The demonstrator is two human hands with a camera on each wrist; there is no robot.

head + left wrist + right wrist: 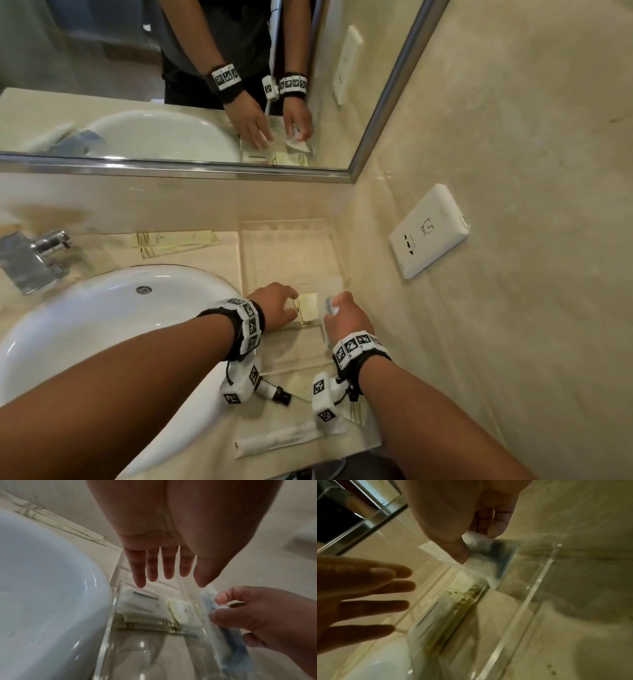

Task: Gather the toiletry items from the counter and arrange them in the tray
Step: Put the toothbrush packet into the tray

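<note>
A clear acrylic tray (291, 260) stands on the counter between the sink and the right wall. Cream packets (308, 306) lie flat in its near compartment, also in the left wrist view as packets (145, 605). My right hand (334, 303) pinches a small white-and-blue sachet (488, 555) between thumb and fingers, holding it over the tray's right side. My left hand (291, 305) hovers over the tray with straight, spread fingers (152, 566) and holds nothing. A long white wrapped item (284, 440) lies on the counter at the front edge.
A white sink (102, 325) borders the tray on the left, with a chrome faucet (34, 257) behind it. Long cream boxes (174, 241) lie on the counter behind the sink. A white wall socket (428, 231) sits on the right wall, and a mirror (171, 85) hangs above.
</note>
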